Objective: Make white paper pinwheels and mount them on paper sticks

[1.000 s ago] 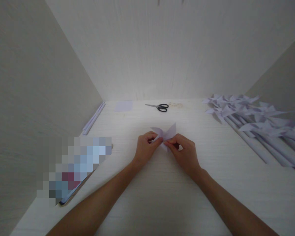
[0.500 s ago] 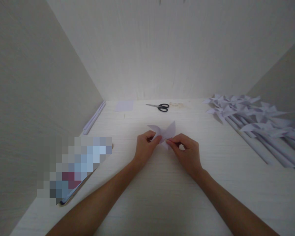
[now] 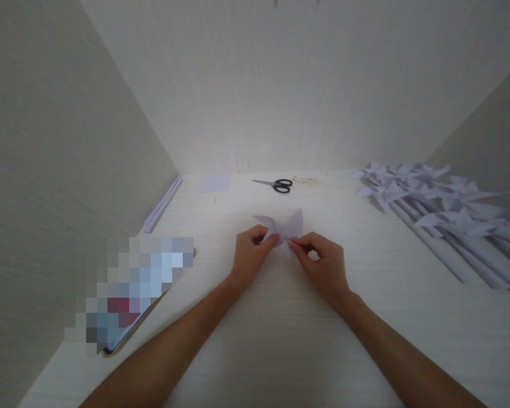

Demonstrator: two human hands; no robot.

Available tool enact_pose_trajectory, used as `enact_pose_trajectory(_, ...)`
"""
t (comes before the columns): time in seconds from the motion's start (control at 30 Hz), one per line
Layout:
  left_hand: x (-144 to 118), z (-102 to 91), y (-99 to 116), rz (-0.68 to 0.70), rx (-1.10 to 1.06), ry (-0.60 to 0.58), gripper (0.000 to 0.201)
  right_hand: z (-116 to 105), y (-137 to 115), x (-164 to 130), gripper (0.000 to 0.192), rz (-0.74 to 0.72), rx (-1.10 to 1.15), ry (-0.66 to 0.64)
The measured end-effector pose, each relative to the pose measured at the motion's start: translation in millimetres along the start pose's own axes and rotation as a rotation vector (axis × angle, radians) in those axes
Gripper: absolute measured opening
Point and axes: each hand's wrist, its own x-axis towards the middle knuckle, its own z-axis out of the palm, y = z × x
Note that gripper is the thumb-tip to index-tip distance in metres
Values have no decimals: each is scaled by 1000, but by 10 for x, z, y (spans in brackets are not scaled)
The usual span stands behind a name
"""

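Observation:
A white paper pinwheel [image 3: 289,225] with pointed, folded blades is held just above the table between both hands. My left hand [image 3: 251,249] grips its left side, the thumb pressed near the centre. From the right, my right hand [image 3: 321,258] pinches a thin pale stick [image 3: 287,238], like a piece of toothpick, with its tip at the pinwheel's middle. Whether the stick passes through the paper cannot be made out. My fingers hide part of the lower blades.
Black-handled scissors [image 3: 276,185] lie at the back beside small pale sticks [image 3: 309,181]. A paper square [image 3: 215,183] and rolled paper sticks [image 3: 164,204] are at back left. A blurred-out phone-like device [image 3: 140,300] sits left. Several pinwheels on paper sticks [image 3: 442,221] are piled right.
The pinwheel has shifted very slightly left and up in my fingers. The thin stick at its centre shows more clearly. Both hands stay nearly in place.

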Motion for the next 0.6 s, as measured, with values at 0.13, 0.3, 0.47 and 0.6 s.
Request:
enact_pose_trajectory(0.13, 1, 13, -3, -24, -82, -8, 12, -5, -2, 3, 7, 17, -28, -17)
enact_pose_trajectory(0.3, -1, 17, -5, -9, -104, -24, 11, -8, -7, 0, 8, 36, -53, -11)
enact_pose_trajectory(0.47, -6, 4, 40, -1, -86, -27, 16, -11, -15, 4, 9, 29, -60, -13)
enact_pose_trajectory(0.6, -7, -1, 52, -4, -63, -32, 18, -7, -8, 7, 9, 27, -69, -12)
